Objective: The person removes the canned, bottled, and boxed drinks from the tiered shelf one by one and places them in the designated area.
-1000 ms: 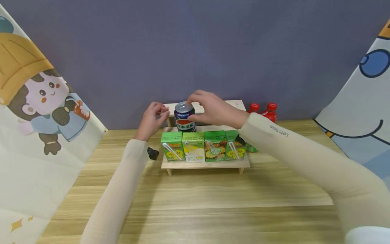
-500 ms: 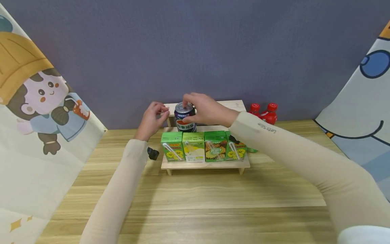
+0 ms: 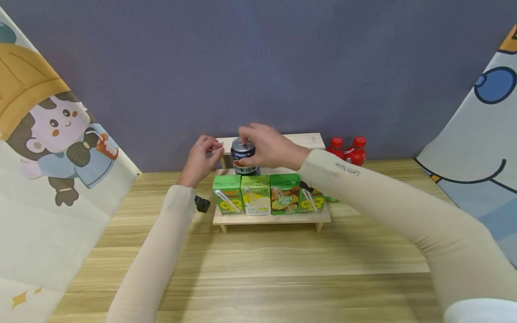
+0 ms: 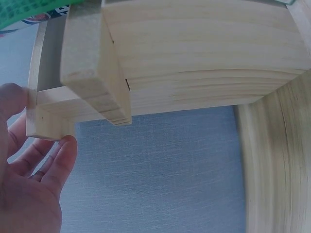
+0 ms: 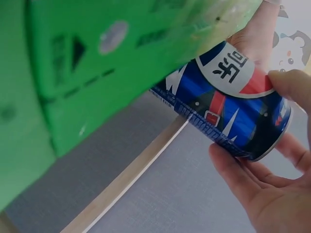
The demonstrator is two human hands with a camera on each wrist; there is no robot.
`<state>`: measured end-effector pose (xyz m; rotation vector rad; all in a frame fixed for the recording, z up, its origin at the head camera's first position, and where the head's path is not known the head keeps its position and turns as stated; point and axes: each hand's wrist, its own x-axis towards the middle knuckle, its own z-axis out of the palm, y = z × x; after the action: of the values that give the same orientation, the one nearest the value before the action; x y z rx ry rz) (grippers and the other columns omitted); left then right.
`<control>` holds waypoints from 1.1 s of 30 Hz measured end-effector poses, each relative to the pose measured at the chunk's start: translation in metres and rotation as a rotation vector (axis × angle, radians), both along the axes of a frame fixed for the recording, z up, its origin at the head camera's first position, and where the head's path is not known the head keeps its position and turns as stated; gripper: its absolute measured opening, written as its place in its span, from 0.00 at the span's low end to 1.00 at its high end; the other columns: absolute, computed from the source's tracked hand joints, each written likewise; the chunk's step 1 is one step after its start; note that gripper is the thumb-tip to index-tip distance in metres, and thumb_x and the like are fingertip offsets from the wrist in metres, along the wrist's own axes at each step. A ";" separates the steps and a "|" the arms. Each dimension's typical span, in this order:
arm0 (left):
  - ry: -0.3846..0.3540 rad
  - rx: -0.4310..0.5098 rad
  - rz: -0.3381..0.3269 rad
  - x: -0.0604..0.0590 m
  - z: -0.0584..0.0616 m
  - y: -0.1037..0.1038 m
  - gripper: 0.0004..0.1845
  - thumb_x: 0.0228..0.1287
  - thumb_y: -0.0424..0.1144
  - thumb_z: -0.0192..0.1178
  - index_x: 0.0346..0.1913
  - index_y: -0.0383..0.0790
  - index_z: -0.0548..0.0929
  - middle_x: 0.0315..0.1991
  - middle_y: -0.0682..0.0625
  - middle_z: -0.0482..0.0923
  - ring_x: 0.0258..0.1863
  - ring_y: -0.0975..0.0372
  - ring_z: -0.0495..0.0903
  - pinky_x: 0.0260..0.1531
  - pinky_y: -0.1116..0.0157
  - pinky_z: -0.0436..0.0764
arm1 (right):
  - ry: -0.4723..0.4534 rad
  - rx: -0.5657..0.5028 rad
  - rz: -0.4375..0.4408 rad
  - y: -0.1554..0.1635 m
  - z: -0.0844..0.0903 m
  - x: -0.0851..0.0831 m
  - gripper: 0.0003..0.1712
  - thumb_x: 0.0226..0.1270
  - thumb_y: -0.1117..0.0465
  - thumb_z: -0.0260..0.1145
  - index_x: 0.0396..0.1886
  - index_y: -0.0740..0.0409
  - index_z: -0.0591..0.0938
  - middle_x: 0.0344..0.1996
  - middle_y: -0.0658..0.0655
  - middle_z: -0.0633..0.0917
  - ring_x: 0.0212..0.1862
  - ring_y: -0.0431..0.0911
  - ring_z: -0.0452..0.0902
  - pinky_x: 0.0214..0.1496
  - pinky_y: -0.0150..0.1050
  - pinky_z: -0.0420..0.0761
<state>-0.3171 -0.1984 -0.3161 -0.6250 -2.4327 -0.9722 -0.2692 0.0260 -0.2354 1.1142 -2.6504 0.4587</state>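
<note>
We see a light wooden table [image 3: 258,264] with a small two-step wooden shelf [image 3: 271,216] on it. Four green juice cartons [image 3: 268,194] stand on the lower step. Behind them, on the upper step, our right hand [image 3: 274,148] grips the dark blue cola can [image 3: 244,157]. Our left hand [image 3: 200,160], fingers curled, touches the shelf's left end.

can [image 3: 244,158]: dark blue, red-and-white emblem
cartons [image 3: 256,194]: green, yellow flower print
bottles [image 3: 349,151]: red
shelf [image 3: 311,139]: pale wood
tabletop [image 3: 282,264]: light woodgrain
wall [image 3: 258,67]: grey-violet
</note>
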 end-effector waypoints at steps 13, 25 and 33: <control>-0.028 0.013 0.005 0.002 0.003 -0.003 0.10 0.58 0.44 0.54 0.36 0.41 0.77 0.42 0.52 0.66 0.39 0.61 0.69 0.43 0.63 0.72 | 0.072 -0.107 0.031 0.016 0.013 0.006 0.21 0.44 0.45 0.67 0.30 0.50 0.68 0.30 0.46 0.70 0.30 0.40 0.66 0.26 0.33 0.68; -0.025 -0.004 -0.034 0.015 0.000 -0.012 0.10 0.58 0.44 0.54 0.35 0.40 0.77 0.42 0.51 0.66 0.40 0.61 0.69 0.43 0.63 0.71 | 0.171 -0.293 -0.012 0.038 0.031 0.040 0.20 0.43 0.43 0.66 0.29 0.49 0.70 0.31 0.44 0.71 0.33 0.38 0.67 0.29 0.32 0.71; -0.032 -0.009 -0.061 0.028 -0.001 -0.017 0.11 0.58 0.44 0.53 0.36 0.40 0.77 0.42 0.51 0.66 0.40 0.61 0.69 0.43 0.65 0.71 | 0.198 -0.394 -0.032 0.057 0.036 0.072 0.19 0.44 0.45 0.66 0.31 0.50 0.73 0.33 0.44 0.72 0.36 0.36 0.67 0.36 0.30 0.72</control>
<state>-0.2890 -0.2152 -0.3168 -0.6958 -2.4604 -1.0031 -0.1967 0.0835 -0.1995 0.9376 -2.2720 0.7792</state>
